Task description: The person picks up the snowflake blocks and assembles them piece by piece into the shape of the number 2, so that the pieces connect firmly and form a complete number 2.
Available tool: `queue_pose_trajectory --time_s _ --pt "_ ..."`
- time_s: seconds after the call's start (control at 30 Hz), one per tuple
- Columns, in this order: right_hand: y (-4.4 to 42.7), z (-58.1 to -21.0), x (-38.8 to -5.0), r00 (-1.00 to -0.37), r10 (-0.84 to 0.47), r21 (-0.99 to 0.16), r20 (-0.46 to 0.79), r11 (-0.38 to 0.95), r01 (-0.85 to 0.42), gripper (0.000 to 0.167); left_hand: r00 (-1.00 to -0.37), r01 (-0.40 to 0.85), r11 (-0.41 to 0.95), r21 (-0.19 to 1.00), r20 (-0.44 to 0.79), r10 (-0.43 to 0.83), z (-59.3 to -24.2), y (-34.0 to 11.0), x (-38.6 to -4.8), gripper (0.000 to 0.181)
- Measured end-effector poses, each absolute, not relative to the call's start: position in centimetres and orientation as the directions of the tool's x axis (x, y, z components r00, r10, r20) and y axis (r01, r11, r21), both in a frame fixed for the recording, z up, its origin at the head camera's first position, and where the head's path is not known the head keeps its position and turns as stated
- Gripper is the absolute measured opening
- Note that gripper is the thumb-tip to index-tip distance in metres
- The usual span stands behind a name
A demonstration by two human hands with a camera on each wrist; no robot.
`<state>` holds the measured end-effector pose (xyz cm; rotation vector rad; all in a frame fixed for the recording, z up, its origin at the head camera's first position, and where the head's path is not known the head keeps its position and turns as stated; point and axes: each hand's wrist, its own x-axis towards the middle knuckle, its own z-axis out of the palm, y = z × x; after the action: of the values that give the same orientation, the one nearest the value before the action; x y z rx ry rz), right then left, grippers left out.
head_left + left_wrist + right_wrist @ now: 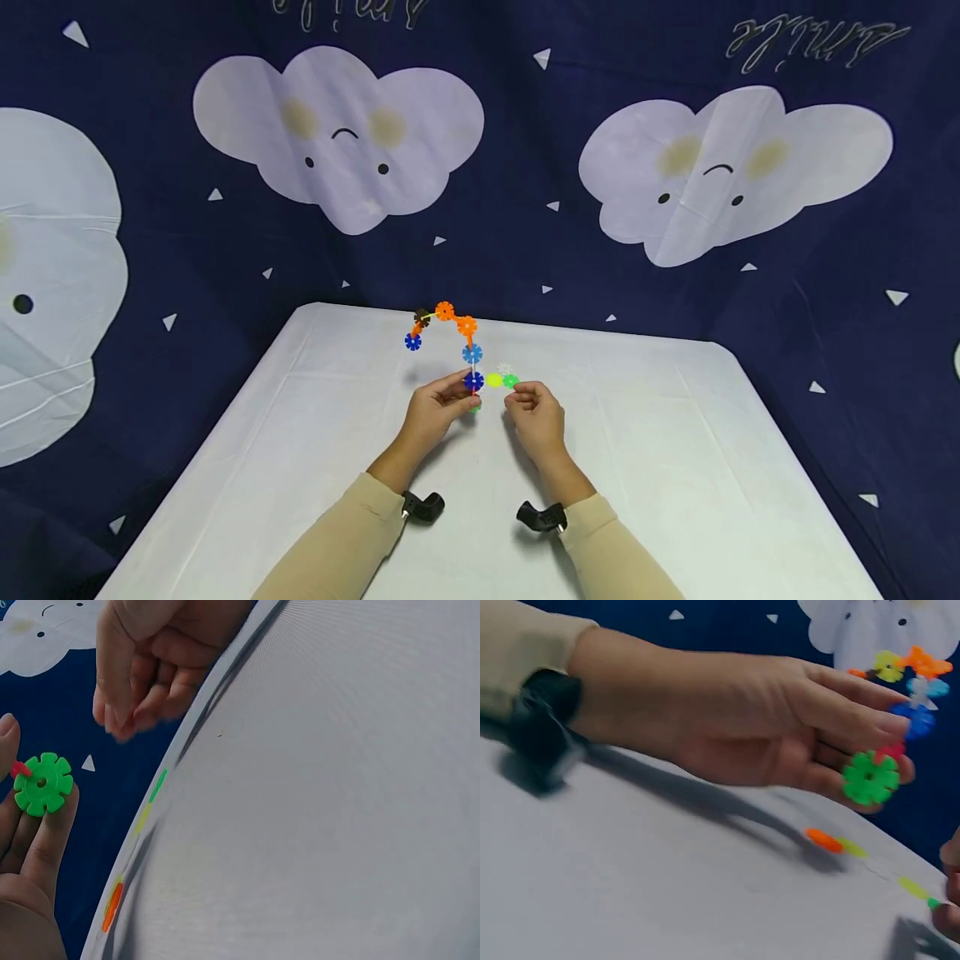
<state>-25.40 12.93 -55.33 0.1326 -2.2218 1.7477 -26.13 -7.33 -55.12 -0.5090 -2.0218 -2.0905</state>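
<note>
The left hand [431, 412] grips a curved chain of plastic discs [467, 326] near its lower end, above the white table [645, 417]. Right of the chain are a yellow disc [493, 380] and a green disc [511, 381]. The right hand [542, 421], also right of the chain, has curled fingers; whether it pinches anything, I cannot tell.

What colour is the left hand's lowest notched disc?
Green notched disc, clearest in the left wrist view.
</note>
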Motion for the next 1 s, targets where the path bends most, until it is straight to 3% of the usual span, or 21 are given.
queue_pose_trajectory --time_s 0.13,0.23,0.4,0.5,0.73,0.87,1.0 --pt "14.2 -55.1 -26.9 -0.919 0.112 -0.803 0.379 0.534 -0.266 0.021 -0.935 0.331 -0.051 0.942 0.335 0.113 -55.2 -7.6 -26.1 0.049" --pt "14.5 -55.4 -28.3 -0.941 0.032 -0.696 0.338 0.681 -0.227 0.028 -0.940 0.313 -0.066 0.947 0.319 0.117 -55.3 -7.8 -26.1 0.048" --pt "14.1 -55.9 -30.2 -0.959 -0.077 -0.527 0.273 0.822 -0.216 0.037 -0.935 0.318 -0.080 0.945 0.326 0.141 -55.4 -7.8 -26.3 0.048" --pt "14.0 -55.7 -30.6 -0.962 -0.067 -0.528 0.265 0.825 -0.203 0.030 -0.932 0.311 -0.094 0.946 0.323 0.164 -55.4 -7.6 -26.3 0.049" --pt "15.1 -54.9 -29.7 -0.984 0.023 -0.789 0.178 0.601 -0.129 0.015 -0.923 0.297 -0.149 0.943 0.324 0.208 -55.8 -7.5 -26.3 0.048" --pt "15.5 -54.5 -28.1 -0.999 -0.003 -0.952 0.043 0.303 -0.042 0.011 -0.916 0.296 -0.160 0.942 0.327 0.231 -55.9 -7.6 -26.4 0.048" --pt "15.1 -54.0 -26.4 -0.998 -0.062 -1.000 -0.005 0.012 0.004 0.016 -0.915 0.305 -0.128 0.944 0.328 0.235 -55.9 -7.8 -26.4 0.048"
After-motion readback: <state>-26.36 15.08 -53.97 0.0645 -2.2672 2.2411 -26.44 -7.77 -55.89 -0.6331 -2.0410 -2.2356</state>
